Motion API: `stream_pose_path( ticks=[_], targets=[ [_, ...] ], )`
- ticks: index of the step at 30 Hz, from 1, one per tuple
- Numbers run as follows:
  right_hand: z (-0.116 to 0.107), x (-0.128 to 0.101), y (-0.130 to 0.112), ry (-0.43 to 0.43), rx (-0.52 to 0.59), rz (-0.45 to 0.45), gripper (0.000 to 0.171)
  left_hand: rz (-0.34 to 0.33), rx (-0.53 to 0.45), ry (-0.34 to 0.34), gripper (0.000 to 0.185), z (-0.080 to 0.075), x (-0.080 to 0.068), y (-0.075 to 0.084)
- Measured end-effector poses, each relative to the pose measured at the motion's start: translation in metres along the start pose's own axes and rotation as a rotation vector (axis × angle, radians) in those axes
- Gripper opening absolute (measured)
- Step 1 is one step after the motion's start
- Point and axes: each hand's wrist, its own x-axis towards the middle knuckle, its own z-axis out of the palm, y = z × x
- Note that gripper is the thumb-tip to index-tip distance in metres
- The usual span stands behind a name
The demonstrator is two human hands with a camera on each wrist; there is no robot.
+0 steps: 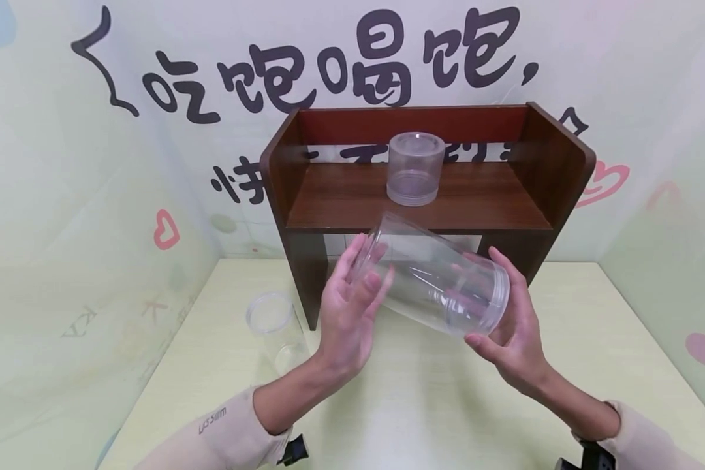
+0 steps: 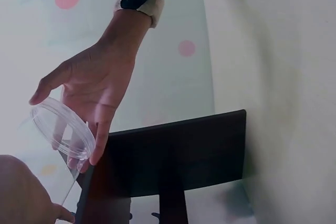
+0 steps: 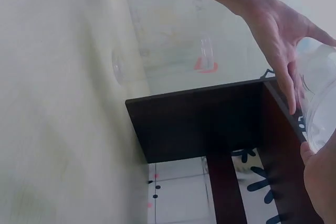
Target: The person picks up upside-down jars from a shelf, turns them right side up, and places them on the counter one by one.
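A large clear plastic jar (image 1: 425,274) is held tilted in the air before the shelf, its ringed end low and to the right. My right hand (image 1: 514,326) grips that ringed end, thumb on the lower side and fingers round the upper side. At the higher end, my left hand (image 1: 346,313) is spread along the jar with its fingers fairly straight. The right wrist view also shows the left hand (image 3: 275,40) beside the clear wall. In the left wrist view, the right hand (image 2: 102,85) spans the round end.
A brown wooden shelf (image 1: 352,196) stands at the back of the pale table (image 1: 399,405). On its board sits a short clear jar (image 1: 414,170). Another clear jar (image 1: 276,323) stands on the table at left, partly behind the left forearm. Printed sheets (image 1: 94,196) surround the table.
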Motion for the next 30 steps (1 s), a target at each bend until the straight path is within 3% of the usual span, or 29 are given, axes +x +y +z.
stream_pose_path(
  ticks=[5,15,20,25,30],
  targets=[
    [-0.013,-0.001,-0.001,-0.038,-0.016,0.013,0.101,-0.039,0.075,-0.083,0.120,-0.012,-0.002,-0.003],
    [-0.045,0.008,-0.010,-0.177,-0.042,-0.012,0.109,-0.165,0.403,-0.184,0.110,-0.035,-0.003,0.007],
    [-0.061,0.013,-0.020,-0.228,-0.202,0.015,0.115,-0.102,0.548,-0.234,0.108,-0.040,0.002,0.020],
    [-0.075,0.019,-0.033,-0.300,-0.452,0.055,0.121,-0.028,0.694,-0.253,0.105,-0.045,0.012,0.035],
    [-0.090,0.026,-0.041,-0.391,-0.610,0.016,0.123,0.050,0.833,-0.292,0.101,-0.046,0.023,0.051]
  ],
)
